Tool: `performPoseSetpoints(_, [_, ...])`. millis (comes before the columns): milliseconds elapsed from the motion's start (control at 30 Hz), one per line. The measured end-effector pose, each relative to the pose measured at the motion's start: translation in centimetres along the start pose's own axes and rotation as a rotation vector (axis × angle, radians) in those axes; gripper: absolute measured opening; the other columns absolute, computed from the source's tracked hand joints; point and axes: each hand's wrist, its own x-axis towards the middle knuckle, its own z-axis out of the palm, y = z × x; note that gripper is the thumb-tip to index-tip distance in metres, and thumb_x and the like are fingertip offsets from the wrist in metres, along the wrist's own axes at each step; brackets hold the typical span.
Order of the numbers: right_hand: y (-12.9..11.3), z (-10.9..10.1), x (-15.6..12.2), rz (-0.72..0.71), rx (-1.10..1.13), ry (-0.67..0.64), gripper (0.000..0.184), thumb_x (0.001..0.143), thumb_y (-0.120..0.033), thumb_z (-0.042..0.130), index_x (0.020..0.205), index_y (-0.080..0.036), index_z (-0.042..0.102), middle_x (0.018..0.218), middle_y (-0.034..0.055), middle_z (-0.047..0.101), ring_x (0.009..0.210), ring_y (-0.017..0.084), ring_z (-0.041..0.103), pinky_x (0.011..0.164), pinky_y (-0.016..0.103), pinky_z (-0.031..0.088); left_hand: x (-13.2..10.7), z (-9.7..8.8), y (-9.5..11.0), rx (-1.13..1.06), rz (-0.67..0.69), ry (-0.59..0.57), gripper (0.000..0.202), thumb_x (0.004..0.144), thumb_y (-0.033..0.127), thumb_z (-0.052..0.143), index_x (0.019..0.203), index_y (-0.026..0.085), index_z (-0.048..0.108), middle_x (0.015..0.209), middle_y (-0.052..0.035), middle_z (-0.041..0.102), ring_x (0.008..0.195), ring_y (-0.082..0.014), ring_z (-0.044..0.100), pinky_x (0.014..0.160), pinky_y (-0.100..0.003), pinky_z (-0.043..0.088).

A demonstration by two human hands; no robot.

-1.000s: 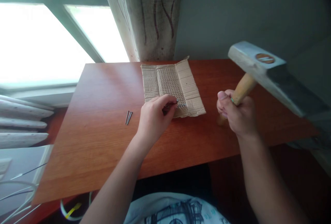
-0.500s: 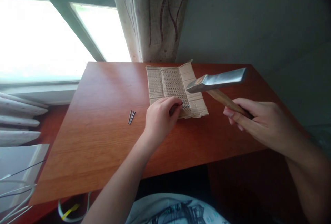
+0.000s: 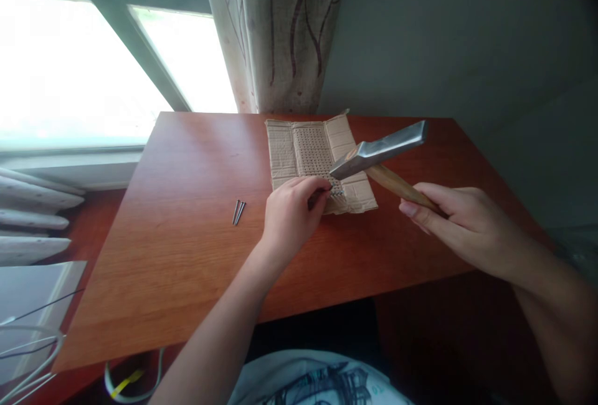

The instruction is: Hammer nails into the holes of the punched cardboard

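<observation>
- Here's the wooden table [image 3: 187, 249], stretching right across the view, with the patterned curtain [image 3: 292, 31] hanging beyond it at twelve o'clock.
- On it, at one o'clock from the middle, lies the cardboard sheet [image 3: 284, 159], creased flaps flanking a strip of small holes [image 3: 314, 146].
- Over the sheet's right half comes the hammer [image 3: 376, 151], head tilted, lower end aimed at eight o'clock, just by the left fingertips; contact is impossible to call.
- At three o'clock, the right hand [image 3: 460, 215] is wrapped firmly around the wooden handle!
- The left hand [image 3: 292, 209], at six o'clock on the sheet, has thumb and fingertips pinched together; what's between them is too small to tell.
- And loose nails [image 3: 238, 212] lie side by side at nine o'clock from that hand.
</observation>
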Motion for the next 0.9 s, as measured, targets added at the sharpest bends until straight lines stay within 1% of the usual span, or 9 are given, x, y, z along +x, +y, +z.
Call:
performPoseSetpoints(133, [0.1,-0.3,-0.2,-0.004,-0.028,0.006,0.044,0.100,-0.053,0.051,0.067,-0.023,0.047,0.056,-0.0035,0.046,0.049,0.012,0.043,0.048,0.028,0.030,0.0,0.0,0.0,0.009,0.006,0.007,0.008,0.089,0.016,0.068,0.092,0.022,0.073,0.086,0.0008,0.078,0.073,-0.0157,0.071,0.067,-0.026,0.049])
performPoseSetpoints(267, [0.0,-0.2,-0.3,0.008,0.000,0.028,0.045,0.101,-0.053,0.050,0.067,-0.023,0.045,0.057,-0.0032,0.044,0.050,0.012,0.044,0.049,0.029,0.031,-0.1,-0.1,0.0,0.017,0.013,0.008,0.008,0.090,0.017,0.068,0.092,0.022,0.073,0.087,0.0008,0.078,0.074,-0.0156,0.071,0.069,-0.026,0.049])
performPoseSetpoints(433, [-0.1,0.5,0.0,0.033,0.018,-0.087,0.042,0.100,-0.052,0.052,0.070,-0.022,0.049,0.058,-0.0037,0.047,0.051,0.012,0.044,0.049,0.027,0.031,-0.1,-0.1,0.0,0.102,0.029,-0.012,0.008,0.091,0.017,0.066,0.089,0.022,0.072,0.088,-0.0005,0.078,0.080,-0.0188,0.071,0.069,-0.028,0.048])
performPoseSetpoints(567, [-0.1,0.7,-0.1,0.041,0.056,-0.086,0.043,0.098,-0.053,0.055,0.069,-0.022,0.049,0.058,-0.0040,0.047,0.052,0.012,0.044,0.049,0.027,0.030,-0.1,-0.2,0.1,0.118,0.018,-0.038,0.009,0.091,0.018,0.065,0.087,0.022,0.072,0.085,-0.0008,0.077,0.078,-0.0189,0.069,0.068,-0.029,0.048])
performPoseSetpoints(767, [0.6,0.6,-0.5,0.045,0.069,-0.053,0.043,0.099,-0.053,0.054,0.070,-0.022,0.049,0.058,-0.0039,0.047,0.052,0.012,0.044,0.050,0.028,0.030,-0.1,-0.3,0.0,0.026,0.000,-0.034,0.009,0.090,0.017,0.066,0.092,0.023,0.072,0.087,-0.0010,0.077,0.077,-0.0174,0.070,0.071,-0.027,0.051])
performPoseSetpoints(900, [1.3,0.7,-0.8,0.059,0.052,-0.033,0.045,0.099,-0.057,0.053,0.070,-0.022,0.050,0.059,-0.0040,0.047,0.052,0.012,0.044,0.050,0.028,0.029,-0.1,-1.1,0.1,-0.070,-0.020,-0.063,0.014,0.091,0.015,0.063,0.097,0.023,0.072,0.090,-0.0004,0.078,0.080,-0.0161,0.071,0.073,-0.026,0.053])
